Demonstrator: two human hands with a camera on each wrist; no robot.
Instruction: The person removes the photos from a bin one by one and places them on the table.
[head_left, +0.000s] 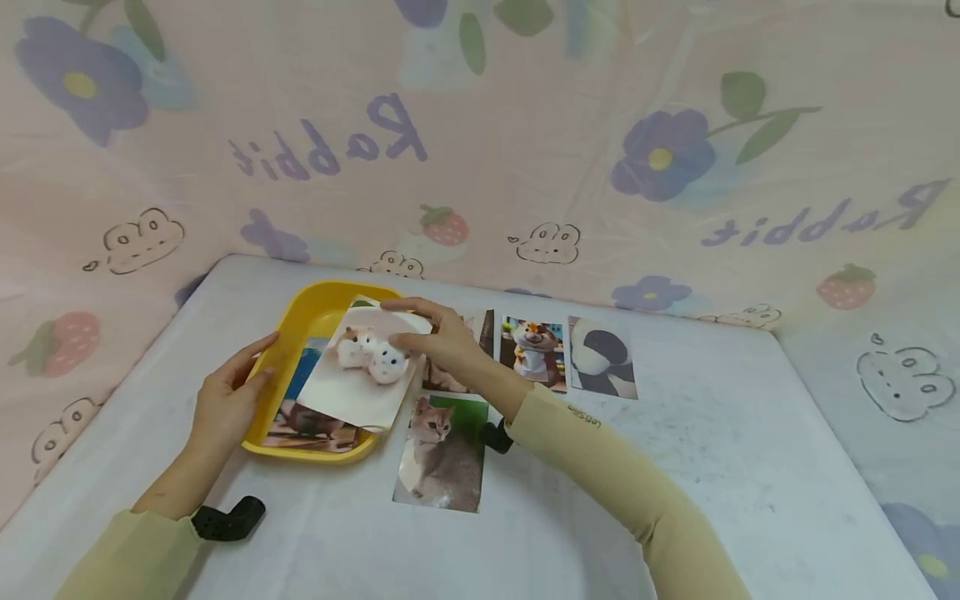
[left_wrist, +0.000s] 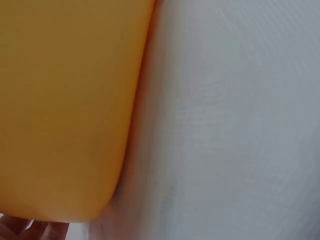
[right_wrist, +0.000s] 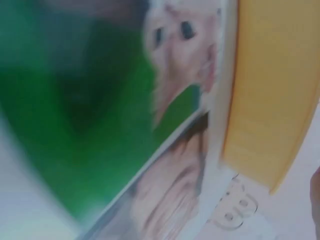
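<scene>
My left hand (head_left: pixel 225 404) holds the left rim of a yellow plastic tray (head_left: pixel 258 447), thumb at the rim; its fingertips (left_wrist: pixel 35 231) show beside the tray in the left wrist view. With my right hand (head_left: pixel 457 346) I grip a photo card of two small white-and-brown hamsters (head_left: pixel 356 404), tilted over the tray's right part. Under it in the tray lie other photo cards (head_left: pixel 315 427), partly covered. Just below my right hand, a card of a grey-brown cat on green (head_left: pixel 442 467) lies on the table.
Right of the tray, a row holds a pinkish card (head_left: pixel 446 379) partly hidden by my right hand, a card with a costumed animal (head_left: pixel 534 354) and a black-and-white card (head_left: pixel 603 358). The white table (head_left: pixel 712 467) meets a printed cloth backdrop (head_left: pixel 495 150) behind.
</scene>
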